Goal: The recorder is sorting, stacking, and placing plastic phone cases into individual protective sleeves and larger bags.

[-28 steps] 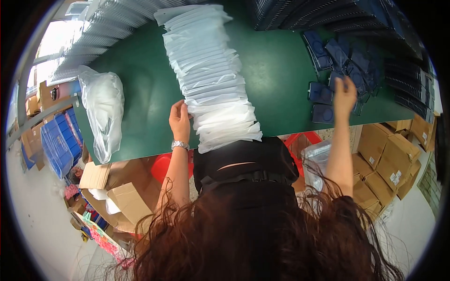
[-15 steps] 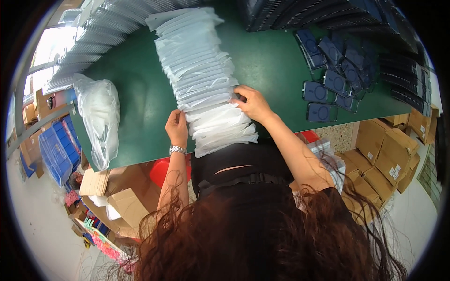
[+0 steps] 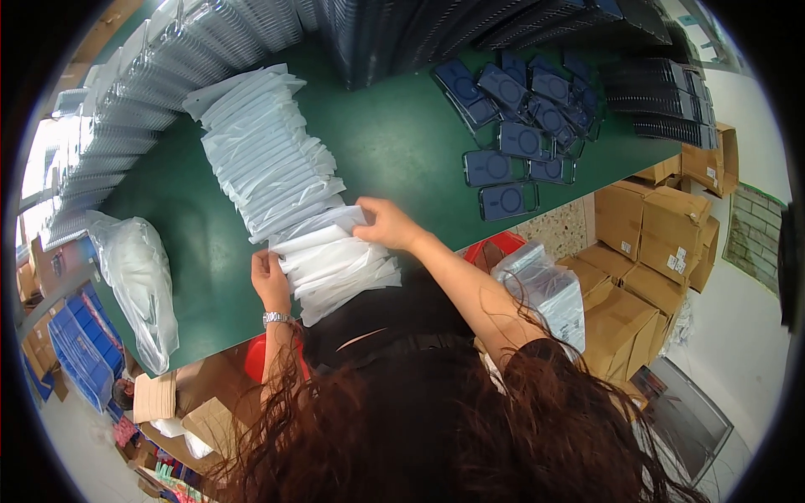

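A long row of thin white packets in clear plastic film [image 3: 264,159] leans overlapped down the green table toward my body. My right hand [image 3: 387,225] pinches the right edge of one packet [image 3: 314,231] in the near part of the row, thumb toward me. At that packet's left end, my left hand [image 3: 270,278], with a metal watch on the wrist, has its fingers closed on the edge. The packet lies tilted, its face showing wider than its neighbours'. Nearer packets [image 3: 340,272] look looser and whiter, fanned against my black top. Film hides what is inside the packets.
Dark-blue phone cases with ring marks [image 3: 511,138] lie piled on the right of the green table [image 3: 394,142]. Stacked dark cases [image 3: 662,96] and clear cases [image 3: 201,50] line the back. A plastic bag [image 3: 138,277] sits at left. Cardboard boxes [image 3: 646,226] stand below right.
The view has shifted, so the table contents sit further left and lower. Both hands stay at the row's near part; one packet there now lies more open between them.
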Action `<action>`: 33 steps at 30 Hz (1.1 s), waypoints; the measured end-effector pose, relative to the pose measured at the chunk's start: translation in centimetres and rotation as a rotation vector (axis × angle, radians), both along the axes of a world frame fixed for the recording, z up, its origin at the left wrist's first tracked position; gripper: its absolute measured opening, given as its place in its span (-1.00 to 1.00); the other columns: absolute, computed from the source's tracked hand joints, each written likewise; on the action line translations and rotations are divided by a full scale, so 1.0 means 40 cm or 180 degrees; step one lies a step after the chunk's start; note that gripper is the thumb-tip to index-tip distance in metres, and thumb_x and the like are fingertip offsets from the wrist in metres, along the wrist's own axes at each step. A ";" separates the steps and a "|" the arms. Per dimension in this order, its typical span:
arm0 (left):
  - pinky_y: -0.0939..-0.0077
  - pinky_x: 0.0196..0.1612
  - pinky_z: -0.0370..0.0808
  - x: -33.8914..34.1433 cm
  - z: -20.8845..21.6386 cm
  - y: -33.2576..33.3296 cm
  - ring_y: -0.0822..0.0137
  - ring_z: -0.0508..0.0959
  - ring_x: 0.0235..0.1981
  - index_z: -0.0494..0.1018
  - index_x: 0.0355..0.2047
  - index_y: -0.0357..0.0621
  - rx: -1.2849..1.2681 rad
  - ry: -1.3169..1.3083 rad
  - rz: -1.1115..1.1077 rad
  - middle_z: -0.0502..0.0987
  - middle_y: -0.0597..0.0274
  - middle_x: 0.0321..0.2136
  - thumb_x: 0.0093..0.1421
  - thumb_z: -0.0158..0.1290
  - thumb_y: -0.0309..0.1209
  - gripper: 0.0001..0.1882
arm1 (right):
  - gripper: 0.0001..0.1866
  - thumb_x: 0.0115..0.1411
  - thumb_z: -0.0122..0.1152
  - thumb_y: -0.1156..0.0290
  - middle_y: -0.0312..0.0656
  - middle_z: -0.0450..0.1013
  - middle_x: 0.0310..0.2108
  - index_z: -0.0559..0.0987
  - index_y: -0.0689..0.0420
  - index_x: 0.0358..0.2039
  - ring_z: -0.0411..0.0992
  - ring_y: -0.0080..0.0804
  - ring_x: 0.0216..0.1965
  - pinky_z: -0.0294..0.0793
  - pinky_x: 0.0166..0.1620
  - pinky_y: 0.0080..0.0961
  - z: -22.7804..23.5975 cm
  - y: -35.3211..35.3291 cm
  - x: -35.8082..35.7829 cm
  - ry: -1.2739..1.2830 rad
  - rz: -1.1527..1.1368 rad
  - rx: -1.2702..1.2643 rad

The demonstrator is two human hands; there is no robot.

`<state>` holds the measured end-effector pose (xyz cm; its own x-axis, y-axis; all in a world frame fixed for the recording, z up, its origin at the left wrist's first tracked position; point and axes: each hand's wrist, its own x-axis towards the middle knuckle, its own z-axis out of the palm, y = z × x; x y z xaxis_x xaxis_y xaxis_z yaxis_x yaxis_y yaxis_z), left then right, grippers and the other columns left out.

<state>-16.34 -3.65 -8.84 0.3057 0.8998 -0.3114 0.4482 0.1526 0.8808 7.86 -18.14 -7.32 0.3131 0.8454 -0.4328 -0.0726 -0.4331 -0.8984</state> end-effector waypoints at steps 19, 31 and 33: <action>0.69 -0.42 0.27 -0.039 0.025 0.059 0.62 0.35 -0.46 0.51 -0.31 -0.17 -0.1234 -0.0286 0.0693 0.48 0.41 -0.42 0.32 -0.05 -0.22 -0.72 | -0.58 0.12 0.29 0.33 -0.14 0.52 -0.39 0.52 0.26 -0.03 0.45 -0.50 -0.52 0.47 -0.47 -0.57 0.145 -0.406 0.764 -0.1368 -0.3305 -0.0305; 0.63 -0.34 0.41 0.013 0.008 0.047 0.52 0.47 -0.43 0.35 0.08 -0.25 0.0231 -0.0245 0.0229 0.54 0.28 -0.38 0.12 0.04 -0.61 -0.53 | -0.67 0.10 0.28 0.33 -0.21 0.53 -0.43 0.59 0.19 -0.12 0.34 -0.56 -0.52 0.38 -0.37 -0.57 0.013 0.071 0.065 -0.1025 -0.0134 0.0085; 0.59 -0.38 0.41 0.001 0.000 0.046 0.52 0.45 -0.51 0.48 -0.04 -0.23 0.0311 0.0607 0.0007 0.56 0.30 -0.51 0.12 0.05 -0.58 -0.65 | -0.64 0.07 0.30 0.32 -0.21 0.50 -0.46 0.58 0.21 -0.13 0.33 -0.52 -0.51 0.37 -0.37 -0.54 0.030 0.094 0.036 -0.0817 0.0144 -0.0031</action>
